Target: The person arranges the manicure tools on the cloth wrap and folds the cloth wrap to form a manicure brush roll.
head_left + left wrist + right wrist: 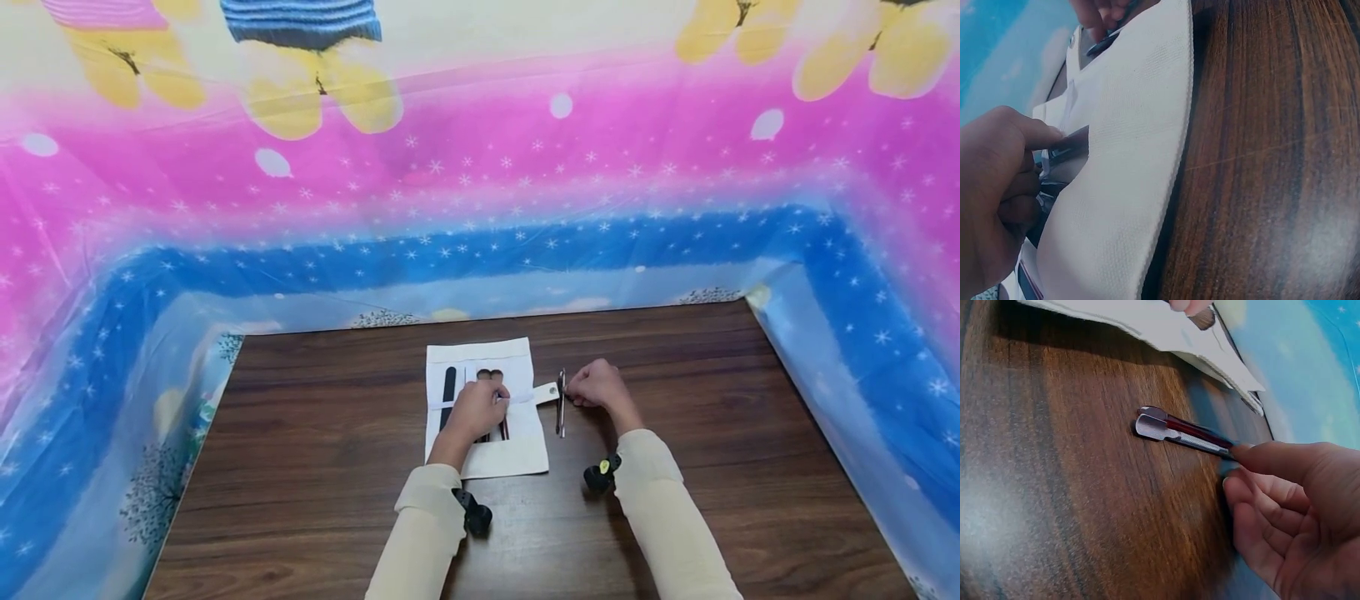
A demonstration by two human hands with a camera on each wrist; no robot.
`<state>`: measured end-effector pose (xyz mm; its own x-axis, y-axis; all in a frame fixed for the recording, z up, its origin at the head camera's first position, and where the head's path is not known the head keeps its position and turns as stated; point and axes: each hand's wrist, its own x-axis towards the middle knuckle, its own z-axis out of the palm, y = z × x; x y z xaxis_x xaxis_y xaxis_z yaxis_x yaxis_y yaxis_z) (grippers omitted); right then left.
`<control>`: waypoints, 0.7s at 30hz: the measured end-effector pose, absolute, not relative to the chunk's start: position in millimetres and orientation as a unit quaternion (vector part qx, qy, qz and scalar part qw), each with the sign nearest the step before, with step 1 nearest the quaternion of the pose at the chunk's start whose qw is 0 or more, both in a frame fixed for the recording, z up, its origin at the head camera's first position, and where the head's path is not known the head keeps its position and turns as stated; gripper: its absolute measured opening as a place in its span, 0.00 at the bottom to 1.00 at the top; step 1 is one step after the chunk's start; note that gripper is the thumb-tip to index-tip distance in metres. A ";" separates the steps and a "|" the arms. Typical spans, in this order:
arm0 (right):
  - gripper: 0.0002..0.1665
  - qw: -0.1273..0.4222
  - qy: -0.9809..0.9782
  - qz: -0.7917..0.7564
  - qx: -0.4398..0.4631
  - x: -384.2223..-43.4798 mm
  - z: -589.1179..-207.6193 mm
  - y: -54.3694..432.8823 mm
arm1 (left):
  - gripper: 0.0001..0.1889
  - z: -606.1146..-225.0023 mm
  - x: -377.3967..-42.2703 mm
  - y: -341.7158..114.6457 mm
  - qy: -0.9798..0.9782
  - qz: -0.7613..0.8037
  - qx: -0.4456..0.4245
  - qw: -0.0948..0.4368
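Observation:
A white fabric tool case (480,462) lies unfolded on the table, with a long black file (448,392) and several slim tools in it. Over its middle, my left hand (477,408) pinches the thin white band (1070,103) that crosses the case, its thumb beside a dark tool (1071,147). My right hand (597,387) is just right of the case. Its thumb and fingertips pinch the far end of a metal cuticle pusher (1154,427), which has a flat spoon-shaped tip. A slim dark-red tool (1197,430) lies along the pusher.
The case's snap tab (546,393) sticks out toward the right hand. Under everything is a dark wooden table (322,417). A printed pink and blue cloth (480,242) hangs behind it and along its sides.

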<state>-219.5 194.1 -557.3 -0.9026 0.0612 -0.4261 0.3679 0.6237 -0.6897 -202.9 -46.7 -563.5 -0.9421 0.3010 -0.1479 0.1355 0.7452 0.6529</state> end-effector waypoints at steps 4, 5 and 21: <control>0.07 0.185 0.888 -0.398 0.137 -221.2 -554.7 190.9 | 0.10 -562.4 -203.3 -48.7 0.924 0.341 0.122 0.126; 0.07 0.185 0.890 -0.393 0.137 -221.3 -553.9 190.6 | 0.10 -562.0 -203.3 -49.5 0.924 0.338 0.123 0.128; 0.18 0.144 0.952 -0.236 0.130 -221.4 -547.4 181.6 | 0.07 -559.5 -205.0 -60.9 0.928 0.326 0.130 0.127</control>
